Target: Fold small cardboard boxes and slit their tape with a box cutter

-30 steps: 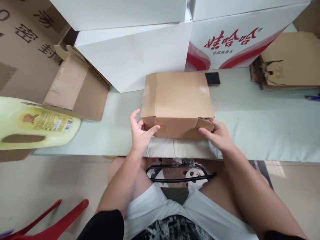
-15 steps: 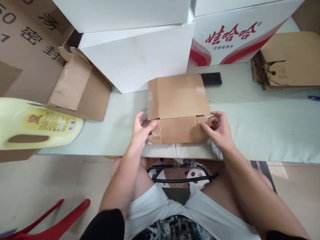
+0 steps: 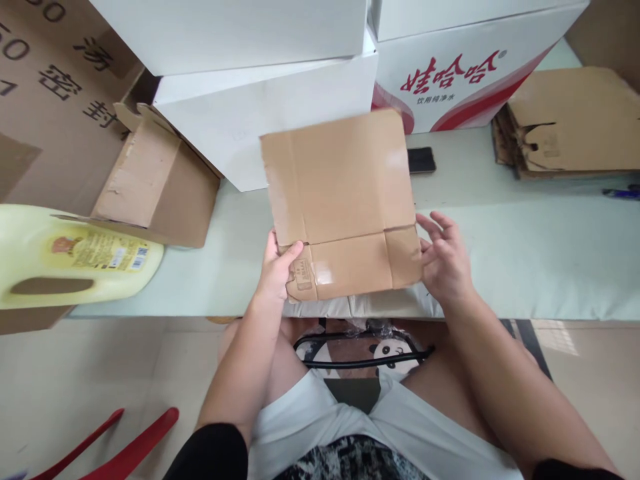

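Note:
A creased brown cardboard sheet (image 3: 345,180), cut and scored like an unfolded box, is lifted at a tilt above the table's front edge. My left hand (image 3: 278,270) is closed on its lower left corner, thumb on top beside a small printed stamp and the fingers hidden underneath. At the right edge, my right hand (image 3: 445,257) has its fingers apart and loosely bent, close against the flap there. Whether those fingertips touch the cardboard I cannot tell.
Behind the sheet stand white cartons (image 3: 270,107) and a phone (image 3: 421,160). Flattened cardboard pieces (image 3: 585,127) lie stacked at right, near a blue pen (image 3: 620,194). On the left are an open brown box (image 3: 160,180) and a yellow jug (image 3: 85,260). Pale cloth covers the table (image 3: 525,260).
The cardboard has risen and tilted, its far edge swinging up and left, and its side flaps lie flatter. My right hand's fingers have loosened from the right flap; the left keeps its grip.

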A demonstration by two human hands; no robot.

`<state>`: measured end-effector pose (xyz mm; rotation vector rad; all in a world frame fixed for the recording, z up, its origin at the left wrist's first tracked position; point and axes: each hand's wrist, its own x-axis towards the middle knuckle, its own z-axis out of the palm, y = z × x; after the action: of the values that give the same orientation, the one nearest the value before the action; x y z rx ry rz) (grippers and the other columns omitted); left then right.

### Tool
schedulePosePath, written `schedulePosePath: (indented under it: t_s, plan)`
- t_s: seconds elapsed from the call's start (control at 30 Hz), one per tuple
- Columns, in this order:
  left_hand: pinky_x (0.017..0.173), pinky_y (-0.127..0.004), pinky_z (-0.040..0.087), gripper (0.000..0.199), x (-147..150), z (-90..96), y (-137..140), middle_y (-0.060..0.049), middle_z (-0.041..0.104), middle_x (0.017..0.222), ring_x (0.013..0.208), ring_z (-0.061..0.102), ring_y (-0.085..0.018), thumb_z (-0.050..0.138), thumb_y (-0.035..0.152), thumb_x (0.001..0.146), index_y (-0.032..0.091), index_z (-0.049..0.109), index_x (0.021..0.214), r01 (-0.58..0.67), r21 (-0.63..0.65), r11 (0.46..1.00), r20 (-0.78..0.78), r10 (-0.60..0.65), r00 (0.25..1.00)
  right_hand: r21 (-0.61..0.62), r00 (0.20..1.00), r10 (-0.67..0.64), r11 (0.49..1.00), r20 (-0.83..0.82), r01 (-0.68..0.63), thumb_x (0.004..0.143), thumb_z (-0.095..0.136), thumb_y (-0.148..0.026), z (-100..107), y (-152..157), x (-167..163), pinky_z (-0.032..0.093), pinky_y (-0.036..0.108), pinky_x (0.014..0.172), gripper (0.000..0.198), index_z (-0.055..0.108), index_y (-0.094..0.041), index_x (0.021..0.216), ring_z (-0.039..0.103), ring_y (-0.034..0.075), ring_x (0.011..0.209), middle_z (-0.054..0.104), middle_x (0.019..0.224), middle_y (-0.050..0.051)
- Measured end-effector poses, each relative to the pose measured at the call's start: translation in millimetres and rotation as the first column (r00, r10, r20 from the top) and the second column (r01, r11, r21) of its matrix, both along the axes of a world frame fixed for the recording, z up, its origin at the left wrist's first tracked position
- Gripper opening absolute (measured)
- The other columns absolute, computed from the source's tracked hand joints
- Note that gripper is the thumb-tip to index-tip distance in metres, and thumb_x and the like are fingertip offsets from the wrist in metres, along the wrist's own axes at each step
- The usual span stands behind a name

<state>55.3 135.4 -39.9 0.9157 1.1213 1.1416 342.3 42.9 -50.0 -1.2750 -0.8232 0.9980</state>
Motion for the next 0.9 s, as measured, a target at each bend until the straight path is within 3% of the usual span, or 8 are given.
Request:
schedulePosePath:
  t_s: [0.17,0.27,0.37,0.47,0.6,0.63,0.73,0.9]
  plan:
    - [0.103,-0.042,0.057,0.075,26.1,-2.2,-8.9,-0.006,0.071,0.130,0.128,0.065,-0.028,0.089,0.057,0.067,0.034,0.053,0.129,-0.046,0.072,0.996,0.091,0.039,0.995,-0.028,0.914,0.360,0.928,-0.189,-0.371,0.061,0.081,-0.077,-5.7,-18.4,-18.2,0.063,0.049,0.083,0.068,0.065,-0.028,0.107,0.074,0.029,0.096,0.076,0.102,0.007]
    - [0.101,-0.041,0.058,0.085,43.3,-4.9,-18.1,-0.008,0.068,0.134,0.127,0.066,-0.027,0.090,0.059,0.066,0.035,0.047,0.135,0.034,0.025,0.999,0.110,-0.036,0.993,-0.145,0.985,0.174,0.974,-0.017,-0.175,0.073,0.078,-0.069,-17.9,-27.2,-37.1,0.061,0.049,0.093,0.058,0.069,-0.024,0.107,0.073,0.030,0.105,0.077,0.098,0.010]
    - [0.087,-0.036,0.061,0.077,47.3,-5.1,-22.2,-0.007,0.071,0.125,0.106,0.075,-0.024,0.087,0.061,0.070,0.033,0.047,0.129,0.228,-0.033,0.973,0.136,-0.221,0.966,-0.076,0.979,-0.124,0.988,0.162,0.137,0.084,0.071,-0.062,-20.1,-32.6,-28.0,0.058,0.050,0.102,0.052,0.067,-0.022,0.118,0.070,0.031,0.118,0.076,0.108,0.012]
    - [0.080,-0.033,0.060,0.059,40.4,-2.8,-19.8,-0.004,0.074,0.109,0.085,0.077,-0.019,0.083,0.060,0.074,0.027,0.054,0.114,0.374,-0.054,0.926,0.121,-0.366,0.923,0.093,0.896,-0.381,0.924,0.228,0.370,0.086,0.074,-0.049,-2.6,-39.2,13.0,0.059,0.051,0.102,0.050,0.062,-0.026,0.128,0.067,0.031,0.124,0.075,0.117,0.010]
    - [0.077,-0.033,0.058,0.039,32.5,0.3,-15.0,-0.001,0.071,0.085,0.073,0.072,-0.016,0.079,0.051,0.078,0.020,0.061,0.093,0.369,-0.021,0.929,0.069,-0.366,0.928,0.242,0.678,-0.721,0.690,0.143,0.683,0.076,0.085,-0.036,32.1,-52.8,86.4,0.066,0.054,0.090,0.058,0.059,-0.044,0.127,0.067,0.032,0.125,0.071,0.131,0.000]
    - [0.074,-0.032,0.058,0.036,31.9,1.0,-14.1,-0.001,0.070,0.080,0.070,0.070,-0.016,0.077,0.050,0.078,0.020,0.062,0.090,0.359,-0.020,0.933,0.060,-0.357,0.932,0.264,0.664,-0.734,0.674,0.141,0.690,0.076,0.086,-0.034,38.7,-55.1,106.2,0.066,0.053,0.088,0.055,0.060,-0.049,0.121,0.067,0.032,0.125,0.068,0.136,-0.004]
    - [0.069,-0.030,0.056,0.031,32.5,3.6,-11.6,0.000,0.066,0.071,0.066,0.065,-0.015,0.075,0.047,0.077,0.019,0.062,0.083,0.337,-0.027,0.941,0.031,-0.336,0.941,0.313,0.643,-0.745,0.662,0.176,0.681,0.076,0.087,-0.034,52.6,-49.2,170.5,0.067,0.046,0.077,0.037,0.064,-0.055,0.095,0.069,0.029,0.120,0.067,0.135,-0.017]
    - [0.066,-0.030,0.053,0.032,33.8,7.2,-8.8,0.001,0.063,0.066,0.061,0.062,-0.014,0.074,0.049,0.074,0.019,0.063,0.076,0.322,-0.036,0.946,-0.004,-0.323,0.947,0.204,0.724,-0.623,0.782,0.297,0.589,0.068,0.090,-0.037,80.3,4.3,266.2,0.057,0.037,0.055,0.036,0.055,-0.037,0.075,0.076,0.029,0.098,0.077,0.101,-0.003]
